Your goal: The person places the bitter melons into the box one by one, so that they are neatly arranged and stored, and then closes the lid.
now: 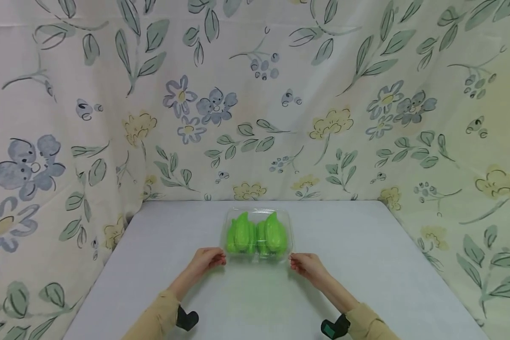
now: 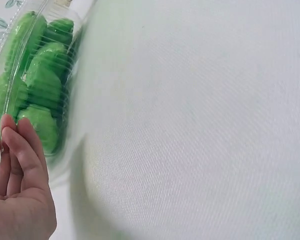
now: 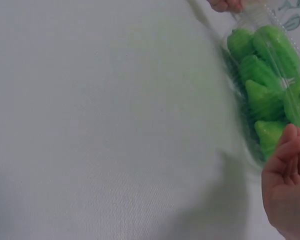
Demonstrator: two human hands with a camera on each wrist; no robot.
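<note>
A clear plastic clamshell box (image 1: 257, 243) stands toward the back of the white table, its lid down. Inside lie several bright green, ribbed pieces with pointed tips (image 1: 275, 232) that look like toy vegetables or fruit; their kind is uncertain. At the box's near left corner, my left hand (image 1: 208, 259) pinches the rim between thumb and fingertips, as the left wrist view also shows (image 2: 22, 175). My right hand (image 1: 308, 267) pinches the rim at the near right corner in the same way; in the right wrist view its thumb is mostly cut off by the frame edge.
The white table (image 1: 255, 302) runs back to a hanging floral cloth (image 1: 255, 104), which also covers both sides. Black bands with dark mounts (image 1: 188, 318) sit on both wrists, by the tan sleeves.
</note>
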